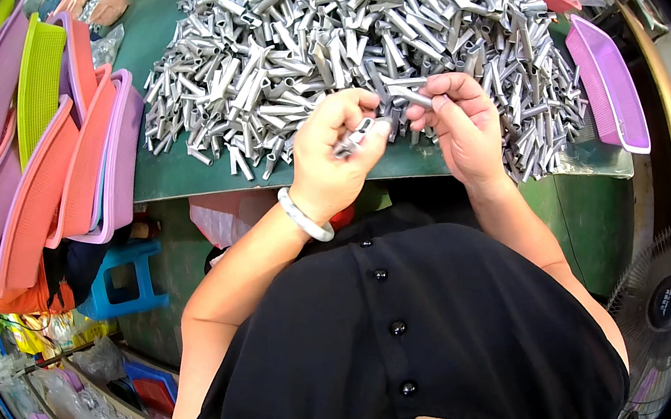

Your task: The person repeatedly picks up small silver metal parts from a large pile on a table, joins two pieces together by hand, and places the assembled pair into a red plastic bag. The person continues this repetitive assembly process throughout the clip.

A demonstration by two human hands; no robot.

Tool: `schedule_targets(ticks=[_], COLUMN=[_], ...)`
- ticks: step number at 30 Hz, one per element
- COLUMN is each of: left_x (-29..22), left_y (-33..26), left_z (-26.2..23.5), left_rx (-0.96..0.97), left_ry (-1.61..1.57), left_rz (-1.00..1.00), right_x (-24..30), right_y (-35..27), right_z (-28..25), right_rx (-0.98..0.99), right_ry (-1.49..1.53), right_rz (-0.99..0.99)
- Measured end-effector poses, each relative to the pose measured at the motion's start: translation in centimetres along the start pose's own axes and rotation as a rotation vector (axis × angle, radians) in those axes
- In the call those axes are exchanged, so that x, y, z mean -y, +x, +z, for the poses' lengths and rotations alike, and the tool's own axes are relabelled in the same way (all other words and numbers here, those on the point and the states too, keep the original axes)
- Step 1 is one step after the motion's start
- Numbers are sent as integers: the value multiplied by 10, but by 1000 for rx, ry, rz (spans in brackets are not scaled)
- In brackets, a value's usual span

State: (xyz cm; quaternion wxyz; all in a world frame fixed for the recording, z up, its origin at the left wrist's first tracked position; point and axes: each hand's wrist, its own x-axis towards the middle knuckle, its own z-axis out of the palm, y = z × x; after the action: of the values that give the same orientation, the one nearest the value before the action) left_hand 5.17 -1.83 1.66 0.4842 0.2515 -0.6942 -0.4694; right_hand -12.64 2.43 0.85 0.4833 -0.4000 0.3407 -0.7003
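Observation:
A big heap of short grey metal-looking tubes (313, 28), many flattened or flared at one end, covers much of the green table (173, 179). At the heap's near edge, my left hand (332, 147), with a pale bangle (302, 213) on its wrist, is closed around several of these tubes (358, 133). To its right, my right hand (463, 123) pinches one grey tube (412, 98) between thumb and fingers. That tube points toward my left hand. Its far end lies against the heap's background, so whether it touches other tubes I cannot tell.
Stacked purple, orange and lime plastic baskets (14, 182) stand at the left. A purple basket (607, 84) sits at the table's right edge. Below are a blue stool (125, 281) at left and a fan (665, 303) at lower right. Someone's hand (109, 4) shows at the far left.

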Motion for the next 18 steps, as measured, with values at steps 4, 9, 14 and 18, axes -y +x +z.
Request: schedule_targets(ticks=[4,9,14,18], left_x=[-6,-8,-6,-10], left_y=[-6,-2,-2,3], left_z=[3,4,5,-3], left_rx=[-61,32,80,89], left_ry=[-532,-282,-217,114], left_rz=[-397,-252,-139,75], right_x=[-5,-13,-19,-18], right_y=[-1,-5,-6,-6], right_z=[-2,1,4,4], right_rx=[129,225,223,236], right_ry=[310,596,593,526], right_rz=[120,362,452,421])
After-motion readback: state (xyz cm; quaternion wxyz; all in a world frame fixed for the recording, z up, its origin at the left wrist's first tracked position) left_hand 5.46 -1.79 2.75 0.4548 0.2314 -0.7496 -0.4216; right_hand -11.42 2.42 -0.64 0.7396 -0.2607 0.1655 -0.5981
